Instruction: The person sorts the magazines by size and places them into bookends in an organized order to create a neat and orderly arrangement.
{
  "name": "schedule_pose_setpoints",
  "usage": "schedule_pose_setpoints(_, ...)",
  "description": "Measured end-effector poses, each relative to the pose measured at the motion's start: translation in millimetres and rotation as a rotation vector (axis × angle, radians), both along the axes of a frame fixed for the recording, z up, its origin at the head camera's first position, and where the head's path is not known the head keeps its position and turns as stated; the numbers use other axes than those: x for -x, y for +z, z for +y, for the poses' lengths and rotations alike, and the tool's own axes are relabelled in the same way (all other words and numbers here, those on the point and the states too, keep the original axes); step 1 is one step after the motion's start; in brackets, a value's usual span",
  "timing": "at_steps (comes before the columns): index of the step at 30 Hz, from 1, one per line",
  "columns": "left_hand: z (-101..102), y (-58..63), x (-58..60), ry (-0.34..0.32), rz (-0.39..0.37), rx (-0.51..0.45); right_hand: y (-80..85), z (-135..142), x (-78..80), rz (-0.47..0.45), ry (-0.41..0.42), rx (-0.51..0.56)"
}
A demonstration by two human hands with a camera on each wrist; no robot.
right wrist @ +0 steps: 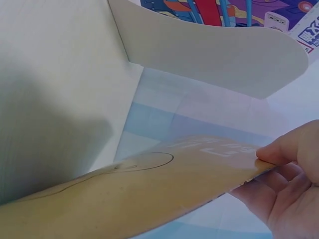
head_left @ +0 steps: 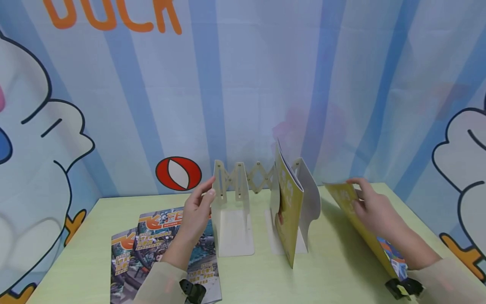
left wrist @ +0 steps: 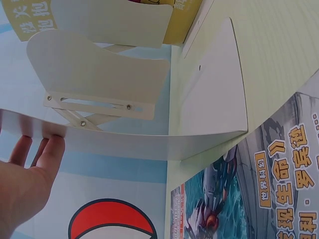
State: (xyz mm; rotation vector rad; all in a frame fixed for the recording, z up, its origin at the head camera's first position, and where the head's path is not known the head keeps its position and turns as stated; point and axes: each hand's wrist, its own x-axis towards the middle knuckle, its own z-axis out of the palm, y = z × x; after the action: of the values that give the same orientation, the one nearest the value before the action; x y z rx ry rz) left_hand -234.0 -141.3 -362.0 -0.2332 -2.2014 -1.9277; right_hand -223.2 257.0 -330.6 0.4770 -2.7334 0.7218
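Observation:
A cream expandable bookend rack [head_left: 235, 238] with a folding lattice stands near the back of the table. My left hand [head_left: 194, 217] touches the outer face of its left end panel [left wrist: 117, 144] with the fingertips, the fingers fairly straight. Inside the rack's right part, a yellow-covered magazine [head_left: 290, 207] stands upright, leaning on the panels. To the right of the rack, my right hand [head_left: 379, 213] pinches another yellow magazine [right wrist: 149, 189] by its edge between thumb and fingers. That magazine is tilted, with a colourful other side [head_left: 395, 255] partly showing under the wrist.
Two overlapping comic-style magazines [head_left: 159, 240] lie flat on the pale green table [head_left: 258, 278], left of the rack and partly behind the left forearm. A blue striped backdrop [head_left: 258, 84] with cartoon figures hangs behind and along both sides.

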Motion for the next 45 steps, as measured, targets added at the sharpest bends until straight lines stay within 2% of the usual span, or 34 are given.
schedule_pose_setpoints(11,0,-0.7,0.5,-0.002,-0.003,-0.003,9.1,2,-5.9,0.009,0.004,0.038)
schedule_pose_setpoints(17,0,0.1,0.1,-0.003,-0.004,0.002,10.9,4,-9.8,0.071,0.011,0.05)
schedule_pose_setpoints(45,-1,-0.7,0.7,-0.005,-0.008,-0.001,23.7,3,-19.6,0.16,-0.03,0.036)
